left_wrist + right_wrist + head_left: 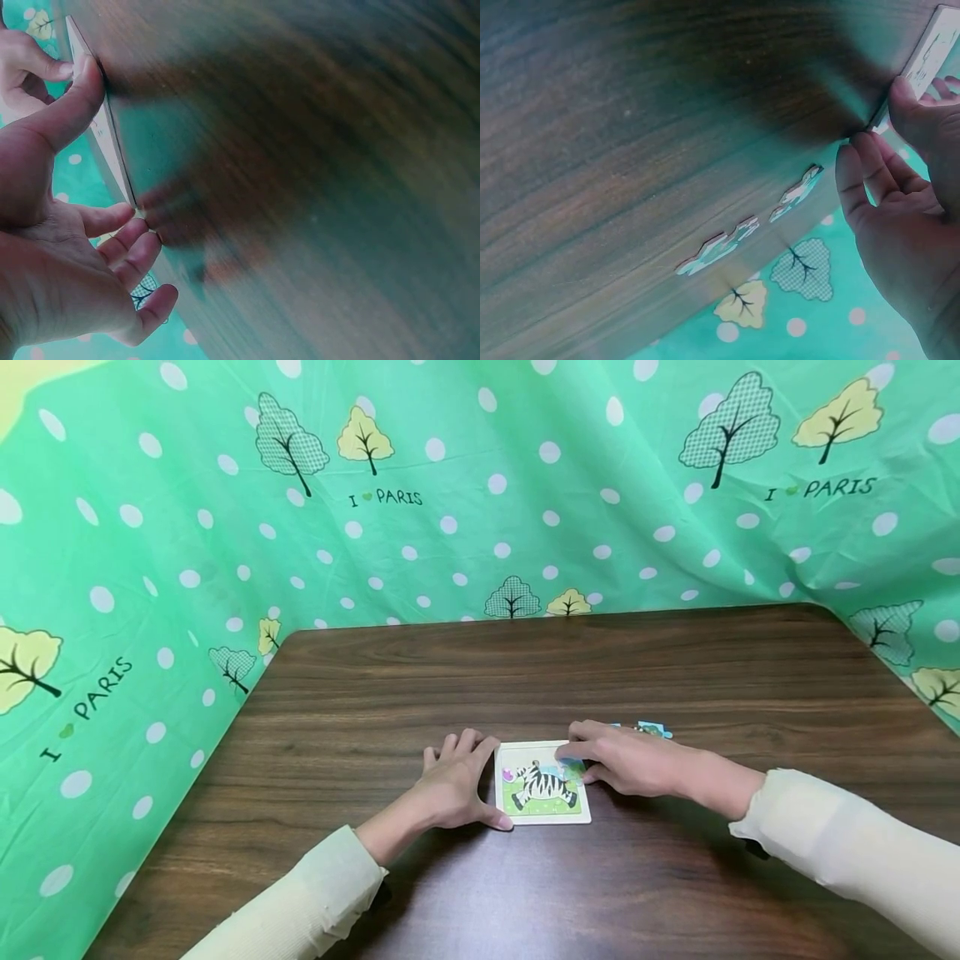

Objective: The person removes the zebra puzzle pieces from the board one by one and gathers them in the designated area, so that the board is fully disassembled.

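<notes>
A square puzzle tray (546, 819) with a pale rim lies on the table, a zebra picture (543, 787) filling its lower part. The upper strip inside is bare. My left hand (453, 787) spans the tray's left side, thumb on the near corner, index finger at the far corner, other fingers spread. At the tray's right side, my right hand (633, 758) has thumb and index finger about a blue and green puzzle piece (573, 770) in the picture's upper right. Part of that piece is hidden by the fingers. In the right wrist view the thumb lies at the tray's edge.
Beyond the right hand lie loose puzzle pieces (654, 729), partly covered by it in the head view; the right wrist view shows pieces (799, 193) apart on the wood. The dark wooden table (420, 681) ends against a green dotted curtain (525, 527).
</notes>
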`<move>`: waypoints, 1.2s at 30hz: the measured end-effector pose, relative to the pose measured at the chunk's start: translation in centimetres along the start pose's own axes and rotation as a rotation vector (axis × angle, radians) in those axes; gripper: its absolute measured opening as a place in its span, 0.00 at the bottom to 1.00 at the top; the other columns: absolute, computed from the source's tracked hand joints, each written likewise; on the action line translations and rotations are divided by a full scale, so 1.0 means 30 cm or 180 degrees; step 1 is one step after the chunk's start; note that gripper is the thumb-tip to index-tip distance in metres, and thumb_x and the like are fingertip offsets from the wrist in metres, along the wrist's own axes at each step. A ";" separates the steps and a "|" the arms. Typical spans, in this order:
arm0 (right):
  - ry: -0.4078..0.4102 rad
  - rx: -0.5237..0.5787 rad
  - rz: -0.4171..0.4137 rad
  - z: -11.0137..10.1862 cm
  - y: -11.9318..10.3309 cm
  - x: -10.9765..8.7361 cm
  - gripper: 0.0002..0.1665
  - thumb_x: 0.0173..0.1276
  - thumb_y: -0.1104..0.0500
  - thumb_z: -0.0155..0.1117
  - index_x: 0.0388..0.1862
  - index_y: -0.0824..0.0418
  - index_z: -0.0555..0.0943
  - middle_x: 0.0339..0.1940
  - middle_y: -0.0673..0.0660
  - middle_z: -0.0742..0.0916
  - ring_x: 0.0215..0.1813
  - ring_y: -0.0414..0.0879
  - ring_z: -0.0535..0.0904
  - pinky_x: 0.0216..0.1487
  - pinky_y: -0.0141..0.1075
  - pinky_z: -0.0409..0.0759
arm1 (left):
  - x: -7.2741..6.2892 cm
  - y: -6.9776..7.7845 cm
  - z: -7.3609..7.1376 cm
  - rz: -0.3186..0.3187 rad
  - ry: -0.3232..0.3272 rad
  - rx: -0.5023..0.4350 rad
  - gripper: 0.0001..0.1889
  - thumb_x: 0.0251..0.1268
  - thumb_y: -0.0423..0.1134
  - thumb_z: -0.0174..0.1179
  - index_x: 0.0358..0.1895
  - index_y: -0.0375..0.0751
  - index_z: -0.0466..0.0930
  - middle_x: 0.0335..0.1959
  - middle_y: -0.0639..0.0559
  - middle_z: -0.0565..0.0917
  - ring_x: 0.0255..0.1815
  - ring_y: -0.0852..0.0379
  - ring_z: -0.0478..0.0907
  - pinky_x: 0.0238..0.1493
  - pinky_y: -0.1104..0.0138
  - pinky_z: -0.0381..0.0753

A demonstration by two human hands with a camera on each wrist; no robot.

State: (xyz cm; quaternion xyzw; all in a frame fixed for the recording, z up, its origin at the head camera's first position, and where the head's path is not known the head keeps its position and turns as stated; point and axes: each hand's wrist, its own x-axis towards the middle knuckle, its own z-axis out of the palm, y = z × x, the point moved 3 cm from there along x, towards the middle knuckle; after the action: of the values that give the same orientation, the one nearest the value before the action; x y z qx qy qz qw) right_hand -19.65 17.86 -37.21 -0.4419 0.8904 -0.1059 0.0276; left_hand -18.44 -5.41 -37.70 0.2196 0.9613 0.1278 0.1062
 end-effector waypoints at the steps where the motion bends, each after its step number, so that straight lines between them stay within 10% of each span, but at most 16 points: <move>1: 0.0001 -0.0010 0.0001 0.000 -0.001 -0.001 0.22 0.61 0.59 0.70 0.55 0.56 0.81 0.38 0.49 0.74 0.37 0.40 0.68 0.35 0.31 0.72 | 0.000 0.000 0.000 0.0002 0.0001 0.0001 0.53 0.31 0.62 0.77 0.68 0.51 0.64 0.60 0.51 0.67 0.58 0.48 0.62 0.51 0.49 0.60; 18: 0.0326 -0.0118 -0.0050 -0.061 0.042 -0.074 0.21 0.57 0.65 0.71 0.52 0.58 0.82 0.35 0.48 0.74 0.34 0.38 0.68 0.36 0.33 0.74 | 0.003 0.004 0.000 -0.0016 -0.0039 0.0033 0.53 0.32 0.63 0.76 0.68 0.51 0.63 0.60 0.50 0.66 0.59 0.48 0.62 0.52 0.49 0.60; 24: 0.0618 -0.0232 0.0497 -0.143 0.206 -0.218 0.22 0.55 0.68 0.72 0.51 0.63 0.82 0.38 0.52 0.78 0.33 0.37 0.73 0.33 0.36 0.77 | 0.003 0.005 0.000 -0.0009 -0.0046 0.0039 0.53 0.32 0.63 0.76 0.68 0.51 0.63 0.61 0.50 0.66 0.59 0.48 0.62 0.52 0.48 0.60; 30: 0.0215 -0.0178 0.1208 -0.135 0.331 -0.354 0.21 0.58 0.66 0.70 0.51 0.66 0.82 0.45 0.69 0.79 0.40 0.57 0.80 0.38 0.48 0.78 | 0.003 0.004 0.001 -0.0013 -0.0047 0.0047 0.53 0.31 0.63 0.76 0.68 0.51 0.63 0.60 0.50 0.67 0.59 0.48 0.62 0.52 0.49 0.60; 36: 0.0196 -0.0254 0.1257 -0.105 0.338 -0.382 0.19 0.59 0.65 0.69 0.51 0.68 0.82 0.49 0.72 0.79 0.45 0.60 0.80 0.40 0.51 0.78 | 0.002 0.003 0.003 -0.0011 -0.0033 0.0057 0.53 0.32 0.63 0.76 0.68 0.51 0.63 0.60 0.50 0.67 0.59 0.48 0.62 0.53 0.48 0.60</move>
State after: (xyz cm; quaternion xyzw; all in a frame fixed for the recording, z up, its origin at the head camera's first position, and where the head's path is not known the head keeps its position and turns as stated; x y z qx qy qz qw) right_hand -21.06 33.43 -36.80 -0.2560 0.9636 -0.0765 0.0029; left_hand -18.44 -5.30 -37.76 0.2195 0.9623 0.1178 0.1095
